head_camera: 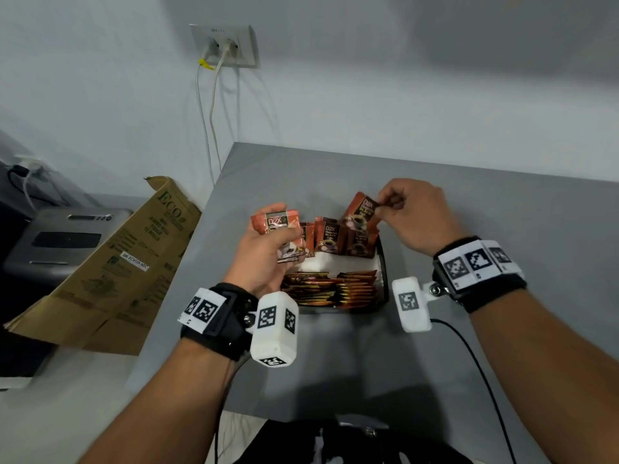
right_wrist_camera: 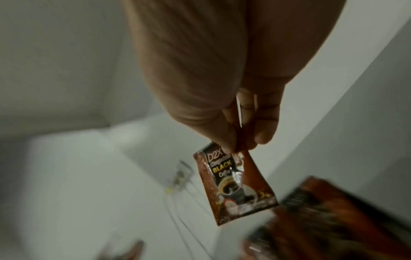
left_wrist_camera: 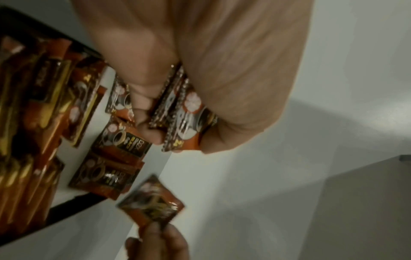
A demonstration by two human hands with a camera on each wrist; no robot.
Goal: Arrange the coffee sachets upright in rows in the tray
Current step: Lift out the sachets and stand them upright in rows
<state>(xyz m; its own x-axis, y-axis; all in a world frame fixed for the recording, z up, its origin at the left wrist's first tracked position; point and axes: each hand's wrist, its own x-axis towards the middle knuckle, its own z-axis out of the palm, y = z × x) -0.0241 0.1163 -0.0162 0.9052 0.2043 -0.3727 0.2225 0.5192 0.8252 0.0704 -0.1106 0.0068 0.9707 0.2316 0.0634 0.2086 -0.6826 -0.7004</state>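
A black-rimmed tray (head_camera: pixel 384 262) sits mid-table. Several orange-brown coffee sachets (head_camera: pixel 330 237) stand upright along its far side, and more stand packed edge-up in rows (head_camera: pixel 338 288) at its near side. My left hand (head_camera: pixel 268 252) grips a small stack of sachets (head_camera: pixel 283 229) above the tray's left end; the left wrist view shows the stack (left_wrist_camera: pixel 184 112) between thumb and fingers. My right hand (head_camera: pixel 407 212) pinches one sachet (head_camera: pixel 360 211) by its top corner above the tray's far right; that sachet (right_wrist_camera: pixel 235 184) hangs tilted in the right wrist view.
The grey table (head_camera: pixel 469 202) meets a white wall. A flattened cardboard box (head_camera: pixel 114 272) leans off the table's left edge beside a grey machine (head_camera: pixel 60 242). Cables hang from a wall socket (head_camera: pixel 224 46). A black wire (head_camera: pixel 479 373) trails from my right wrist.
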